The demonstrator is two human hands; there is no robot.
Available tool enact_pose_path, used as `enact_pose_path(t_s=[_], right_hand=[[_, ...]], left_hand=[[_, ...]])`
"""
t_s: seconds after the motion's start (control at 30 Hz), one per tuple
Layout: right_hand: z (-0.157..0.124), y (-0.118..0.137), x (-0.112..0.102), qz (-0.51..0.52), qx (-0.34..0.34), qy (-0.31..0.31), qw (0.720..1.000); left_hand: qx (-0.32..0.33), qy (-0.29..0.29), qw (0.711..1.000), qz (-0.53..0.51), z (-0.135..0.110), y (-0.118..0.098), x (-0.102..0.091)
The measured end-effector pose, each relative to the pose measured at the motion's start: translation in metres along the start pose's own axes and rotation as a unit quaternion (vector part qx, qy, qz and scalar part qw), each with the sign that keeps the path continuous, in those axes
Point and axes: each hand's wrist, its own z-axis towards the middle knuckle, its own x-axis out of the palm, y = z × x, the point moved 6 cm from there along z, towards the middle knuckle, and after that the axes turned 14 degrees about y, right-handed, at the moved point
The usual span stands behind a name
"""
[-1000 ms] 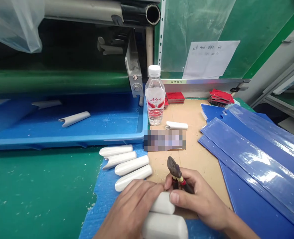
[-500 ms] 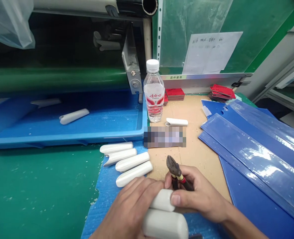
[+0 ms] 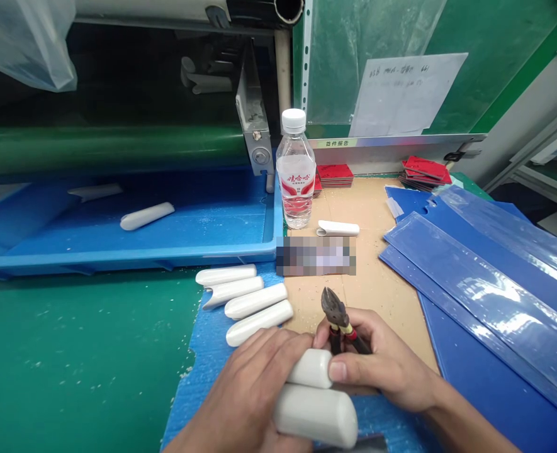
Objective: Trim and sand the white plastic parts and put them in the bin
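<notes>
The right hand (image 3: 382, 362) closes narrowly around the red-and-yellow handles of diagonal cutters (image 3: 333, 309), their dark steel jaws pointing away. Its thumb rests on a short white plastic tube (image 3: 312, 369), smooth and round-ended, and the left hand's (image 3: 240, 396) fingers lie against that tube's left end; how firmly, I cannot tell. A fatter white tube (image 3: 316, 415) touches it on the near side.

Four more white tubes (image 3: 254, 301) lie side by side on blue foam sheet (image 3: 184, 402), left of the flecked cardboard (image 3: 377, 296). Farther off, another tube (image 3: 337, 228) lies beside a clear water bottle (image 3: 296, 170). A blue tray (image 3: 118, 258) holding a white tube (image 3: 146, 216) sits far left; glossy blue plastic sheets (image 3: 476, 277) lie right, beyond them red card stacks (image 3: 424, 170).
</notes>
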Motion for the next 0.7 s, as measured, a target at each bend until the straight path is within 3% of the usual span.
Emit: enact_pose_path(t_s=[0.7], right_hand=[[0.002,0.005,-0.004,-0.047,-0.003,-0.024,0.999]], left_hand=[[-0.062,0.036,0.996,0.057,-0.004,0.01,0.006]])
